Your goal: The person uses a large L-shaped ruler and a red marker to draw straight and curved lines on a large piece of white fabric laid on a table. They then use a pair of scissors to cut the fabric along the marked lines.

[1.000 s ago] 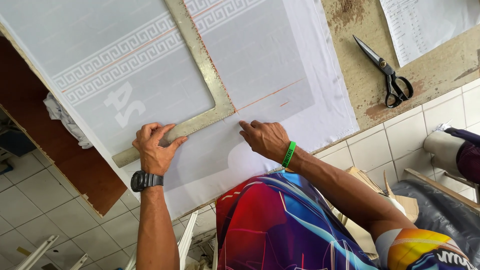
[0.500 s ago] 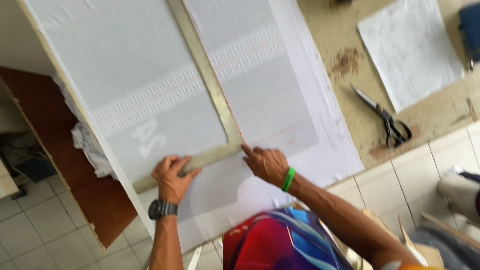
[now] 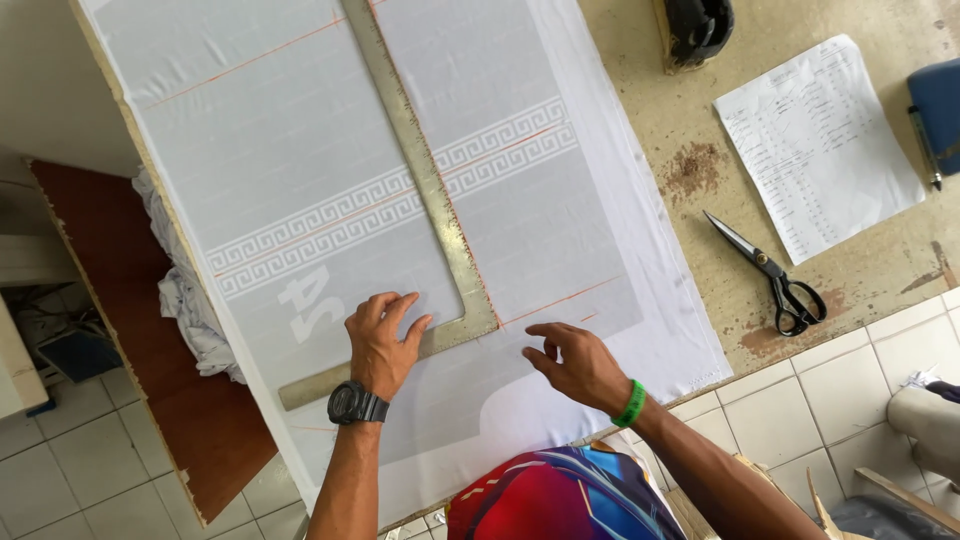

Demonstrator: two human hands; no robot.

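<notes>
Square: one metal L-shaped square [image 3: 440, 210] lies flat on the cloth; its long arm runs away from the fingers up the cloth, its short arm runs under the left fingers toward the table's left edge.
Left hand: the left hand [image 3: 382, 340] rests palm down on the short arm, fingers spread and flat, pressing rather than gripping; the thumb points toward the square's corner. A black watch [image 3: 356, 404] sits on the wrist.
Right hand: the right hand [image 3: 575, 362] hovers just right of the square's corner, fingers loosely bent and part open, holding nothing that can be seen; the fingertips point at the cloth beside an orange line. A green band [image 3: 631, 404] circles the wrist.
Cloth: one white cloth [image 3: 300, 130] with a key-pattern border lies under both hands, and orange lines cross it.
Scissors: one pair of scissors [image 3: 775, 277] lies well right of the right fingers, on the bare table [image 3: 720, 300].
Paper: one printed sheet [image 3: 815, 140] lies beyond the scissors, far from the fingers.
Count: two hands, one square, one cloth, one pair of scissors, one sheet.
</notes>
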